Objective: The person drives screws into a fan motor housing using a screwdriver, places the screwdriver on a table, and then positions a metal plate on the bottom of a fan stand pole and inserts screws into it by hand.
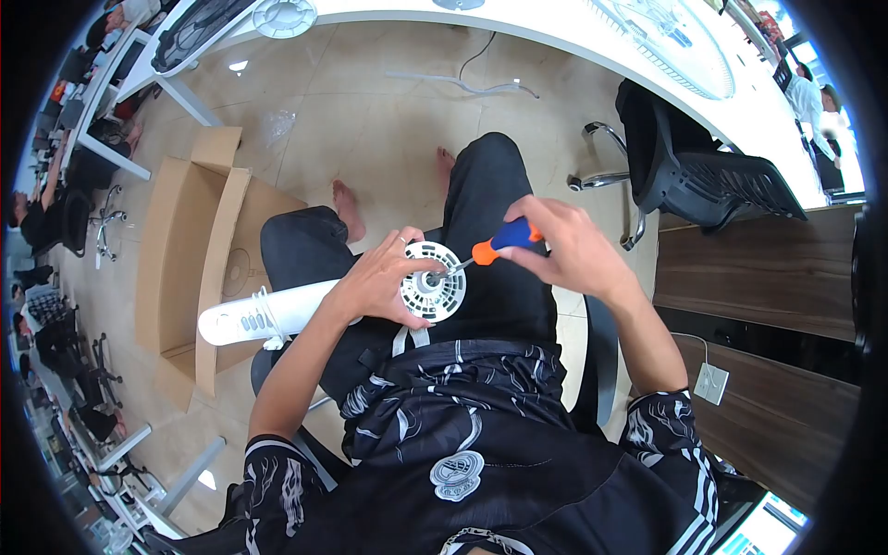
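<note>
Across my lap lies a white fan body (310, 305) with a row of buttons and a white cord (265, 316) wound around it. Its round, slotted motor housing (449, 303) faces up between my thighs. My left hand (375, 282) grips this housing from the left, fingers and thumb around its rim. In my right hand (581, 248) is a screwdriver (511, 240) with a blue and orange handle. Its shaft slants left to the middle of the housing, near my left fingers; the exact tip contact is too small to tell.
An open cardboard box (176, 264) stands on the floor at left. A white table (398, 13) curves across the front, bearing a fan grille (661, 46) and a round white part (284, 17). A black office chair (694, 171) is at right. A cable (476, 90) lies on the floor.
</note>
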The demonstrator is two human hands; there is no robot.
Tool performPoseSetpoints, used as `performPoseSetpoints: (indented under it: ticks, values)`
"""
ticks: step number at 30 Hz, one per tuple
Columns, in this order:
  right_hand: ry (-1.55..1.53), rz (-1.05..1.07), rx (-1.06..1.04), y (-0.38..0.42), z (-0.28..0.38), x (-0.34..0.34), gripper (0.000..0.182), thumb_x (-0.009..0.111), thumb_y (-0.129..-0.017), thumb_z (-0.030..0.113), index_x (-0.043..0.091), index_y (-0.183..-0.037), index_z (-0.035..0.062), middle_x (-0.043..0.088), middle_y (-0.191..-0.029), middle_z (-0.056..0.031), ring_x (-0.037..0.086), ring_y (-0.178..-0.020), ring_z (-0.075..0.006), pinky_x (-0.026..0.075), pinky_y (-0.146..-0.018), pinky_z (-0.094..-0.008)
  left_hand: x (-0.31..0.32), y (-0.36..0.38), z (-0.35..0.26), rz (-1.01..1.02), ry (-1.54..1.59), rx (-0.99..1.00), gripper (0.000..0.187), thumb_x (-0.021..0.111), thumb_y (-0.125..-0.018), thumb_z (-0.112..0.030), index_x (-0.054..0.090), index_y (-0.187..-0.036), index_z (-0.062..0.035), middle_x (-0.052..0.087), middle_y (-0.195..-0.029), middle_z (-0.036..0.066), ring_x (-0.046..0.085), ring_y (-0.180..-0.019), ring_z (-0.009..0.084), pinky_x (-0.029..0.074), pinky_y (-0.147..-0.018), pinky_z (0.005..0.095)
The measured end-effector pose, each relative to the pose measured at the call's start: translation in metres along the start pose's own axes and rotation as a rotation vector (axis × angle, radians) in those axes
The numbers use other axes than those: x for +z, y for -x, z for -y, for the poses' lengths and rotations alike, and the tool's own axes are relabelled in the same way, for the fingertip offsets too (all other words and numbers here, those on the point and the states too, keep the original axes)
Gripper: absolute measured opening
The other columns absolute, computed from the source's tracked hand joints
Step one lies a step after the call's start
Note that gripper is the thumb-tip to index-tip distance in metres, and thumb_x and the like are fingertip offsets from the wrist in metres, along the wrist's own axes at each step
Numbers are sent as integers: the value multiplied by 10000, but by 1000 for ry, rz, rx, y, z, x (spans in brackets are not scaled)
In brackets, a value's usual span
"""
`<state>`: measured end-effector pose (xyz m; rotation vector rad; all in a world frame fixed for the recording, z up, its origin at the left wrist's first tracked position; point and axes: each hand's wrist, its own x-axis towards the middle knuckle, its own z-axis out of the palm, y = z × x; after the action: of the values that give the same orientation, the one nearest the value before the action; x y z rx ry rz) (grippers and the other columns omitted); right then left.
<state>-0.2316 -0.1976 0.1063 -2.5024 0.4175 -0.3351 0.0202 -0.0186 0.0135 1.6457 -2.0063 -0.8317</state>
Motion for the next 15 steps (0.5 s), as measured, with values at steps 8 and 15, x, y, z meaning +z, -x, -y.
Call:
performPoseSetpoints:
  ticks: [8, 15]
  values:
    - [98, -9, -69, -9, 47, -4, 403, 777, -912, 273, 564, -1173, 51, 665, -895, -164, 665, -866, -402, 526, -837, -462, 7, 11, -3, -83, 23, -64, 986, 948, -503, -412, 586, -1379, -139, 543, -1365, 145, 577, -1239, 375, 494, -992, 469]
    - [183, 9, 101, -5, 39, -1, 382, 719, -960, 224, 511, -1215, 31, 693, -914, -201, 702, -781, -428, 560, -702, -486, 10, 16, -2, -148, 27, -60, 988, 938, -520, -404, 551, -1384, -122, 550, -1408, 151, 590, -1236, 380, 526, -951, 470]
